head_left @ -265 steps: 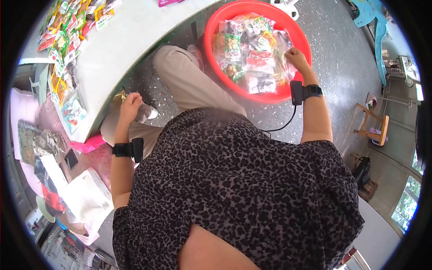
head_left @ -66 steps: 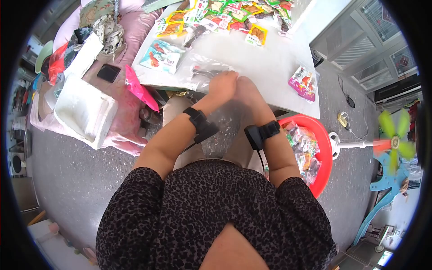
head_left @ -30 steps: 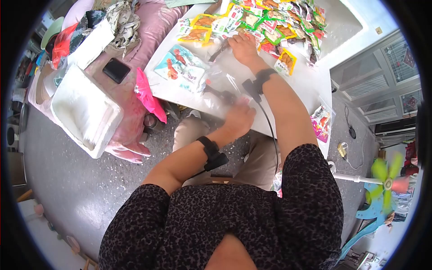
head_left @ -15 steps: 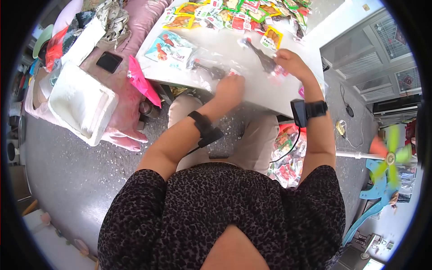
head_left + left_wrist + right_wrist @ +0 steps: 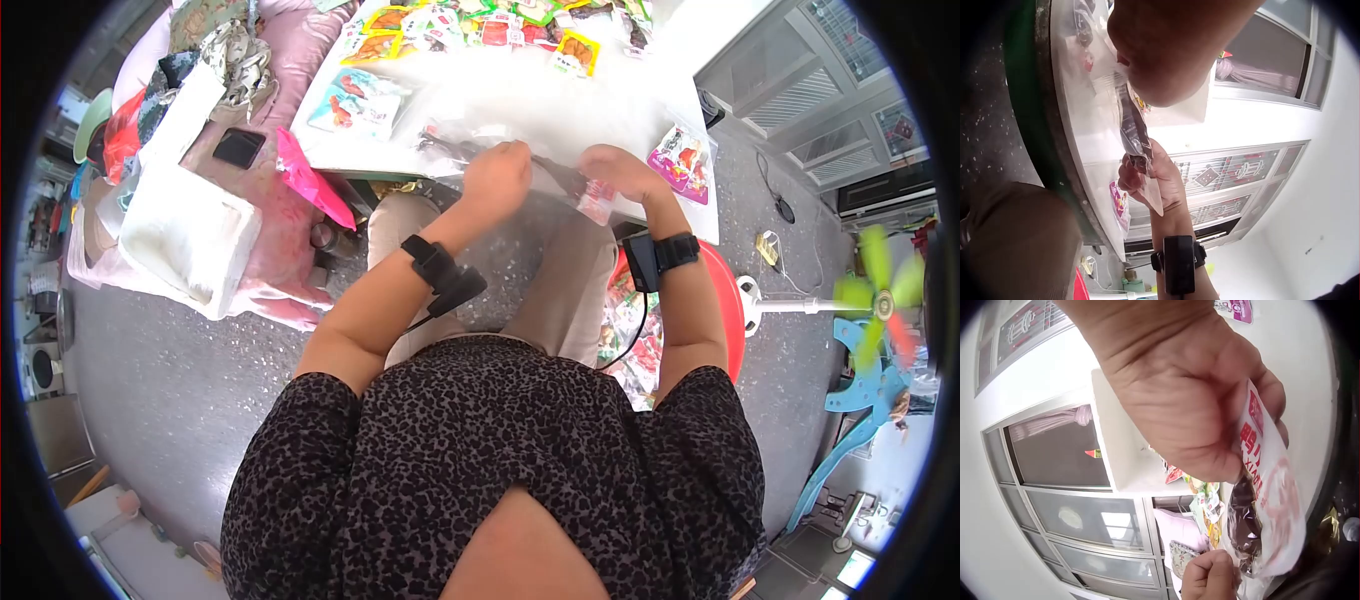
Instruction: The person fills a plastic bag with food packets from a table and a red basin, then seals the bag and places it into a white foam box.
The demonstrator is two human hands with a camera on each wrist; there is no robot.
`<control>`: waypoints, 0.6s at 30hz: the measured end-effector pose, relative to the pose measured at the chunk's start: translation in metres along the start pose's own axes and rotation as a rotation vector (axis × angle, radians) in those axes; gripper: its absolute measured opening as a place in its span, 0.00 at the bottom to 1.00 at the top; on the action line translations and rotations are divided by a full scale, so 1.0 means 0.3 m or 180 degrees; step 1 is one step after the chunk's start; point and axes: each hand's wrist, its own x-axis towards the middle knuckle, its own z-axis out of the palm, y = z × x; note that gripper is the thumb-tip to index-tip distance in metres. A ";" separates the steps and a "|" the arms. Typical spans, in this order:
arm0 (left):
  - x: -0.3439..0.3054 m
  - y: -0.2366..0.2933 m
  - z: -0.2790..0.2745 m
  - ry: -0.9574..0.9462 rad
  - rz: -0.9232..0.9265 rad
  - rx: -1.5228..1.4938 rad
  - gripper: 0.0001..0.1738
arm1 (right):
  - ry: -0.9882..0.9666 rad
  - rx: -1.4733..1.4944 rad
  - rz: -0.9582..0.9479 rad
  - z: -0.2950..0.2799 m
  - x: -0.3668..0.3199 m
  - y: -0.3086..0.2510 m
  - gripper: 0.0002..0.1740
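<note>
Both hands are over the near edge of the white table [image 5: 560, 110]. A dark vacuum-packed food packet [image 5: 560, 176] with red print spans between them; in the right wrist view the packet [image 5: 1282, 519] shows white film and dark contents. My right hand [image 5: 622, 172] [image 5: 1179, 406] pinches one end between thumb and fingers. My left hand [image 5: 497, 180] has curled fingers at the clear end; in the right wrist view that hand [image 5: 1210, 575] grips the film. Another dark item in a clear bag [image 5: 440, 145] lies left of the left hand.
Colourful packets [image 5: 500, 30] lie at the table's back, a blue-white bag [image 5: 352, 104] at its left and a purple packet [image 5: 684, 162] at its right. The red basin [image 5: 728, 310] holds packets beside my right leg. A pink bag [image 5: 312, 182] hangs left.
My right hand reached to the back packets, came back with the dark packet, and has moved left and nearer my left hand. My left hand now grips the packet's other end.
</note>
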 end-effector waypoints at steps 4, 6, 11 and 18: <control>-0.007 0.023 -0.010 -0.0207 0.0179 0.0111 0.04 | 0.0252 0.0967 0.0155 0.066 0.100 0.042 0.09; -0.006 0.020 -0.009 -0.0251 0.0179 0.0194 0.04 | 0.0459 0.1669 0.0263 0.113 0.108 0.013 0.13; -0.009 0.008 -0.030 -0.0125 0.0153 0.0197 0.04 | 0.0251 0.2926 -0.0520 0.171 0.095 0.197 0.10; -0.016 0.013 -0.002 -0.0114 0.0147 0.0106 0.03 | 0.0809 0.4225 0.0226 0.415 -0.061 0.146 0.11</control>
